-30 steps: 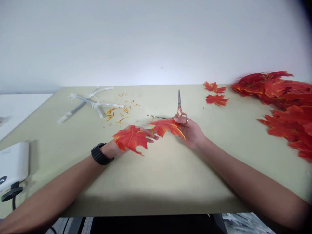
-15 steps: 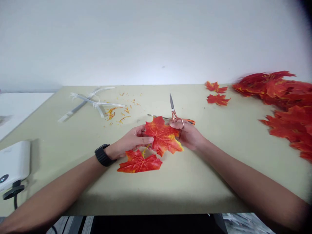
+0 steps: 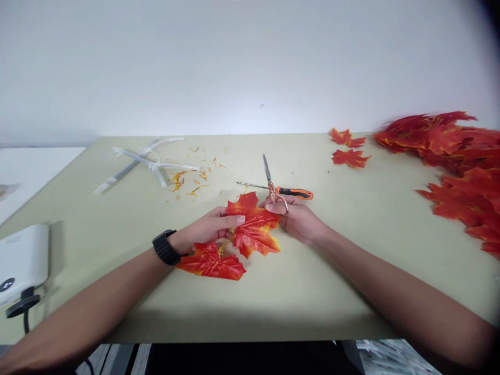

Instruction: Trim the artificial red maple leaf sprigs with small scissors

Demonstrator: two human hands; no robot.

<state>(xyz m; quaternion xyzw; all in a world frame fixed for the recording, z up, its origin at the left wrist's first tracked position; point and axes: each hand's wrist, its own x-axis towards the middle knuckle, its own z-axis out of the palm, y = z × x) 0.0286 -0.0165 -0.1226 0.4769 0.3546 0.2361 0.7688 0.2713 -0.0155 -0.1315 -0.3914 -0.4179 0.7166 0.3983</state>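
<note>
Between my hands is a red maple leaf (image 3: 255, 229) with yellow edges. My left hand (image 3: 216, 226), with a black watch at the wrist, pinches its left side, thumb on top. A second red leaf (image 3: 214, 263) hangs below on a yellow stem. My right hand (image 3: 297, 219) holds small copper-handled scissors (image 3: 273, 192), blades pointing up and away, and its fingers touch the leaf's right edge. Just behind that hand lies a screwdriver (image 3: 295, 193) with an orange and black handle.
White plastic strips (image 3: 136, 164) lie crossed at the back left, beside yellow and orange scraps (image 3: 177, 181). Two small leaves (image 3: 350, 158) and a large leaf pile (image 3: 461, 146) are at the right. A white device (image 3: 25, 260) with a cable sits at the left.
The held leaves have shifted left and slightly down. My right hand and the scissors have moved left too, uncovering the screwdriver's handle.
</note>
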